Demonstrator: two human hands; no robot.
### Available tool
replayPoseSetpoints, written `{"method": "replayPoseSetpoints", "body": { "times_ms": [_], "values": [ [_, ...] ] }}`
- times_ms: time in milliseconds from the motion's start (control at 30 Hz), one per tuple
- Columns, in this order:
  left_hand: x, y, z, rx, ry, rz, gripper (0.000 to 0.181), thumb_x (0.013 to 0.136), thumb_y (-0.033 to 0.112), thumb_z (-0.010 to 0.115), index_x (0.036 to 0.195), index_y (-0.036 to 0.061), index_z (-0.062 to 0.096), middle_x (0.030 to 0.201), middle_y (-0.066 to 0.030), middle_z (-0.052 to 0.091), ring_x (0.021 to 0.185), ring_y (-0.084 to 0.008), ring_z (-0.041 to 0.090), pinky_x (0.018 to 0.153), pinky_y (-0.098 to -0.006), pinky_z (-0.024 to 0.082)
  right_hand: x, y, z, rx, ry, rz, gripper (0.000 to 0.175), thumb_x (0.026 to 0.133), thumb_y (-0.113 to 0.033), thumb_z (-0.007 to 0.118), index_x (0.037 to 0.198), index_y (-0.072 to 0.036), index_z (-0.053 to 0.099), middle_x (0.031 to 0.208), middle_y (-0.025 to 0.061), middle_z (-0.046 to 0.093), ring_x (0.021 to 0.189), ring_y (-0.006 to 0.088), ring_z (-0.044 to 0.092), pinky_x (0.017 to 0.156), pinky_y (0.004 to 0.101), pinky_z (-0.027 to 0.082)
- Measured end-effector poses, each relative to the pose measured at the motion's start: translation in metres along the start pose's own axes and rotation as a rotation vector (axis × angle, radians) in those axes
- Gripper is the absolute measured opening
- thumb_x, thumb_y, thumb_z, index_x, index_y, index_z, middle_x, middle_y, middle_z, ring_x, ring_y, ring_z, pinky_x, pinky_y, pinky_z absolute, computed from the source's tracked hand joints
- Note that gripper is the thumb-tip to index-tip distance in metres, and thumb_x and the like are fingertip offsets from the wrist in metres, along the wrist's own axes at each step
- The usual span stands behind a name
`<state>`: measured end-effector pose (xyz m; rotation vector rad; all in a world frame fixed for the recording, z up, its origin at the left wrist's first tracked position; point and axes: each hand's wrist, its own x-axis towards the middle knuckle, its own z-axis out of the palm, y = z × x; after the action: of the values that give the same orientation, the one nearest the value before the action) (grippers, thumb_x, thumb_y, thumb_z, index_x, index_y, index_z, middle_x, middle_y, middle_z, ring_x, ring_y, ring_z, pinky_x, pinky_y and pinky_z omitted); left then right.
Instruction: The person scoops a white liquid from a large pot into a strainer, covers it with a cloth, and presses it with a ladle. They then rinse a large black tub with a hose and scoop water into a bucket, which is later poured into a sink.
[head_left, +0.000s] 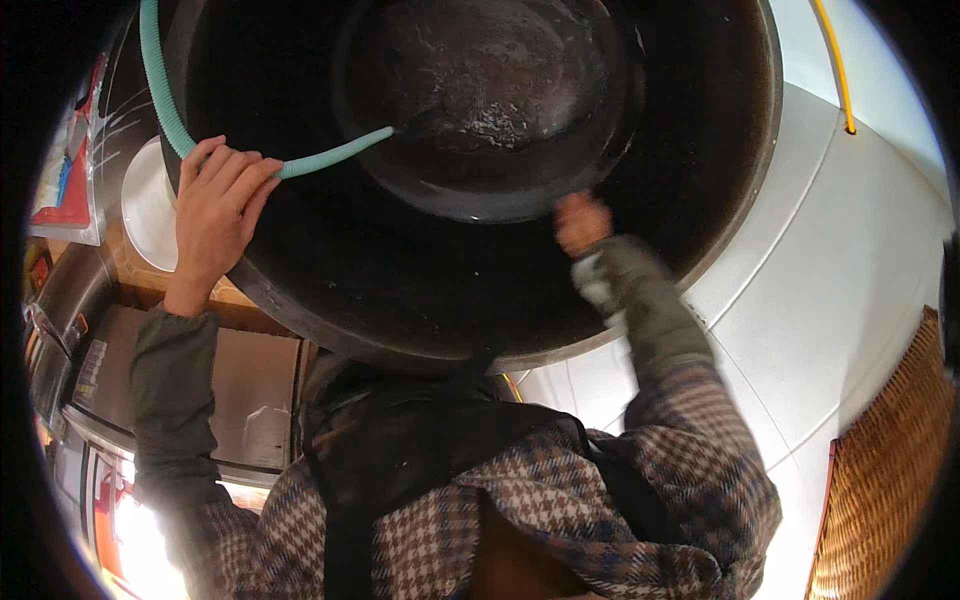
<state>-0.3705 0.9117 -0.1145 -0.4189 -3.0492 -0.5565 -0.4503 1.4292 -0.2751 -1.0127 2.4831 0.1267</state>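
Observation:
My left hand (214, 202) grips a ribbed pale green hose (334, 157) near the left rim of a large, dark, round basin (420, 300). The hose's free end points in toward the basin's round, sunken middle, where shallow water (499, 124) glints and ripples. Over the right side of the basin, my right hand (583, 223) is blurred by motion with its fingers curled in. Whether it holds anything is hidden by the blur. Something whitish (596, 281), also blurred, shows along that wrist beside the dark sleeve.
A white bowl or basin (146, 206) sits beyond the left rim. Farther left is a red-and-blue item (67, 187). A cardboard box (255, 397) stands at lower left. White tiles (795, 300) border the right side, with a yellow cord (836, 60) and a woven wicker surface (885, 480).

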Motion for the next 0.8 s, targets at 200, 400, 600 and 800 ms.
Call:
{"method": "replayPoseSetpoints", "body": {
  "times_ms": [200, 400, 600, 800],
  "values": [
    [-0.001, 0.001, 0.001, 0.002, -0.001, -0.020, 0.017, 0.083, 0.009, 0.071, 0.099, 0.0080, 0.068, 0.091, -0.0041, 0.064, 0.090, -0.0219, 0.060, 0.101, -0.0428, 0.040, -0.006, -0.164, 0.052, 0.731, -0.251, -0.153, 0.026, 0.100, -0.025, 0.049, 0.114, -0.004, 0.053, 0.106, 0.0201, 0.061, 0.086, 0.0392, 0.065, 0.072, 0.0505, 0.053],
    [0.005, 0.005, -0.004, 0.023, -0.018, -0.029, 0.016, 0.082, 0.008, 0.072, 0.097, 0.0075, 0.067, 0.091, -0.0060, 0.063, 0.088, -0.0236, 0.060, 0.100, -0.0438, 0.040, 0.052, 0.145, 0.021, -0.390, -0.103, 0.468, 0.026, 0.091, -0.018, 0.057, 0.116, -0.013, 0.053, 0.110, 0.0120, 0.050, 0.093, 0.0316, 0.059, 0.063, 0.0396, 0.057],
    [0.006, 0.008, -0.006, 0.009, -0.004, -0.038, 0.018, 0.080, 0.009, 0.073, 0.096, 0.0060, 0.066, 0.090, -0.0069, 0.062, 0.089, -0.0247, 0.059, 0.099, -0.0452, 0.039, 0.217, 0.039, 0.114, -0.182, 0.312, 0.825, 0.038, 0.094, -0.021, 0.052, 0.128, -0.003, 0.046, 0.121, 0.0193, 0.046, 0.101, 0.0330, 0.053, 0.066, 0.0401, 0.060],
    [0.008, 0.013, -0.009, 0.066, 0.073, -0.133, 0.024, 0.079, 0.004, 0.072, 0.101, 0.0063, 0.063, 0.097, -0.0089, 0.061, 0.093, -0.0290, 0.056, 0.094, -0.0450, 0.038, 0.289, -0.053, 0.057, 0.627, 0.293, 0.519, 0.033, 0.090, -0.014, 0.063, 0.119, -0.004, 0.051, 0.114, 0.0224, 0.054, 0.097, 0.0365, 0.056, 0.086, 0.0439, 0.046]
  ]
}}
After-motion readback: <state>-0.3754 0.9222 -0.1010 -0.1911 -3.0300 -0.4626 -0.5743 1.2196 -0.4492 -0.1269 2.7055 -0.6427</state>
